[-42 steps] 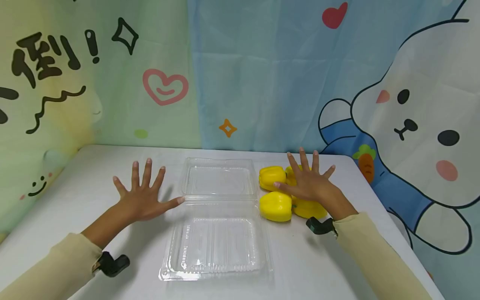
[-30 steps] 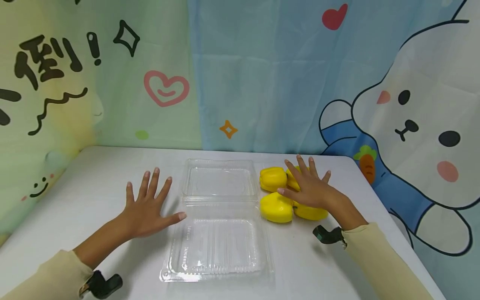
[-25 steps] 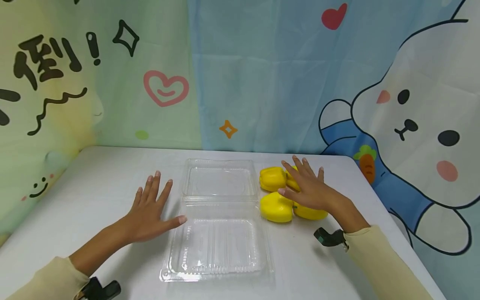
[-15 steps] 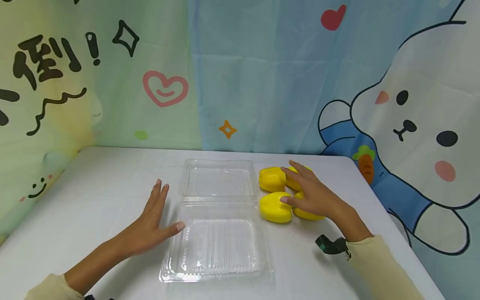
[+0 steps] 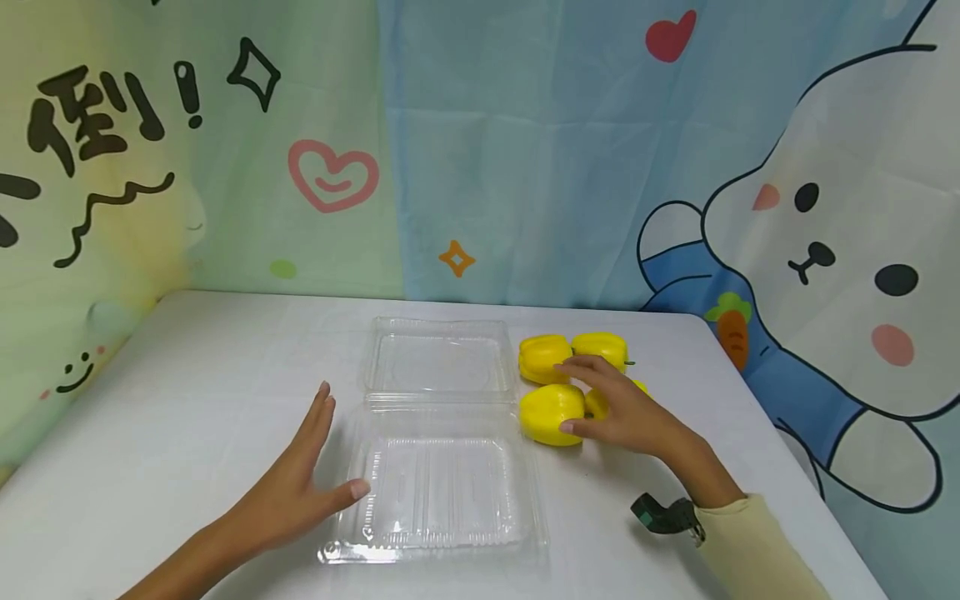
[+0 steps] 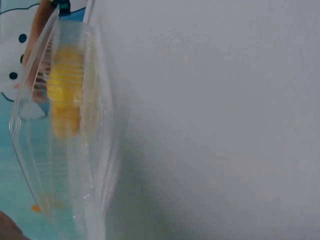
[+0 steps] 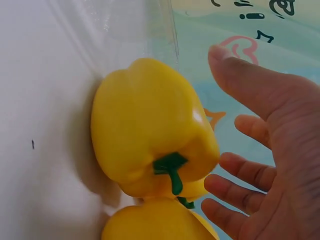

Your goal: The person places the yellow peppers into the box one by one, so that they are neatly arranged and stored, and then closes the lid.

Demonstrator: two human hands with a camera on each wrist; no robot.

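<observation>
Several yellow bell peppers [image 5: 551,415] with green stems lie grouped on the table, right of a clear plastic clamshell box [image 5: 438,492] that lies unfolded. Over the peppers hovers my right hand [image 5: 626,408], its fingers loosely bent. The right wrist view shows a gap between this hand and the nearest pepper [image 7: 150,125]; it holds nothing. My left hand [image 5: 300,479] is beside the box's left edge, fingers straight and thumb spread toward the box. Whether that thumb touches the rim cannot be made out. In the left wrist view the peppers show blurred through the box wall [image 6: 95,165].
A white table [image 5: 225,358] carries everything. Behind it hangs a printed cloth [image 5: 517,167] with a cartoon rabbit, hearts and lettering. A dark wrist camera [image 5: 663,514] is strapped at the right sleeve [image 5: 750,550].
Both hands have come down and nearer to me, their spread fingers drawing together. The right hand has curved over the nearer peppers, baring the far ones. Box and peppers have not moved.
</observation>
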